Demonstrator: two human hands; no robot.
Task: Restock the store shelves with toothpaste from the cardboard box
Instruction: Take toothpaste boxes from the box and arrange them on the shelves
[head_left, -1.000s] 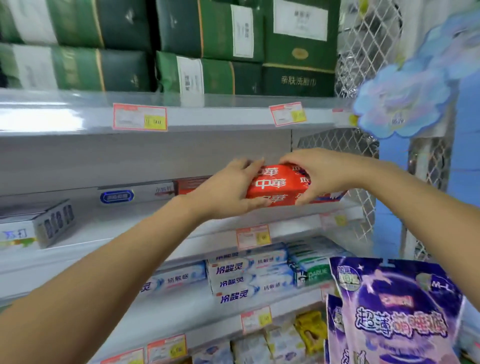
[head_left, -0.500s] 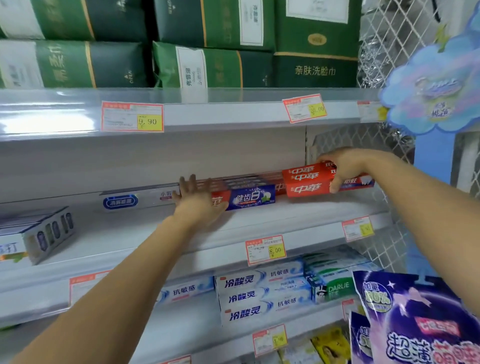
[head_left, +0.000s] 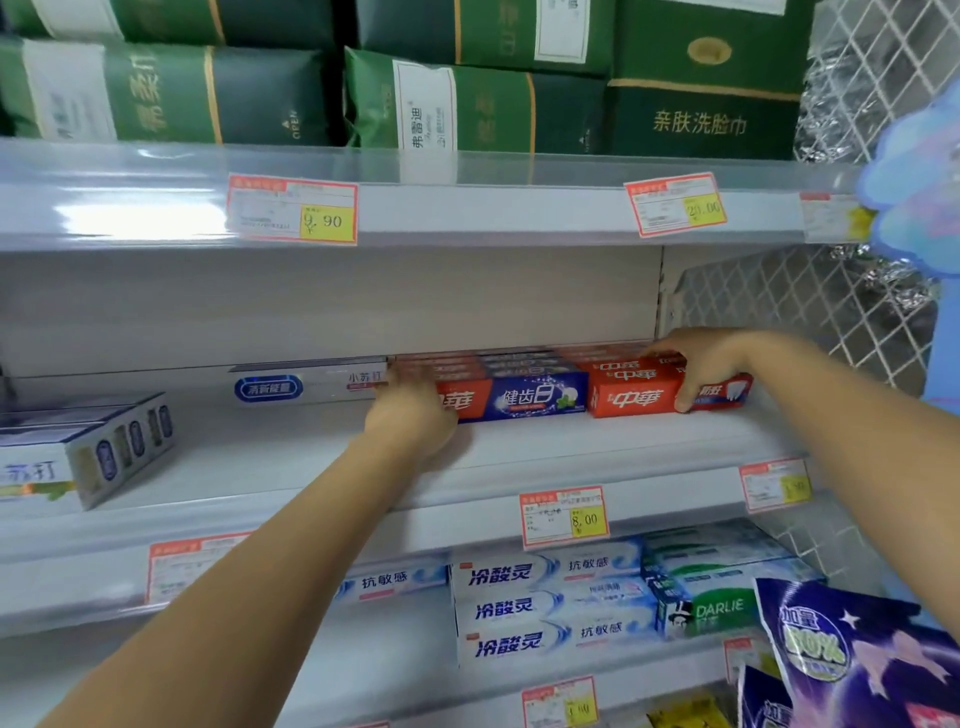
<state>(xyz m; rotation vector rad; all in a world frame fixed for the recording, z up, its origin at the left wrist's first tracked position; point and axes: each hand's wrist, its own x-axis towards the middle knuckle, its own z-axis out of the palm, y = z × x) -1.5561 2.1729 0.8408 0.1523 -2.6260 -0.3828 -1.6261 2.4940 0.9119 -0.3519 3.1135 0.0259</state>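
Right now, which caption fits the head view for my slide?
Left hand presses, right hand grips toothpaste boxes on the shelf.

Single head-worn, wide-angle view. It stands at arm's length from the shelving and faces it nearly square, pitched slightly down. The middle shelf (head_left: 571, 447) lies at frame centre with its top surface showing. The upper shelf (head_left: 493, 213) and green packs (head_left: 208, 93) fill the top, and a lower shelf (head_left: 374, 654) fills the bottom. The forearms enter from the near bottom-left corner and the right edge. The left hand (head_left: 410, 415) and the right hand (head_left: 701, 364), which is on a red toothpaste box (head_left: 634, 400), sit mid-frame. Wire mesh (head_left: 831, 322) bounds the right.
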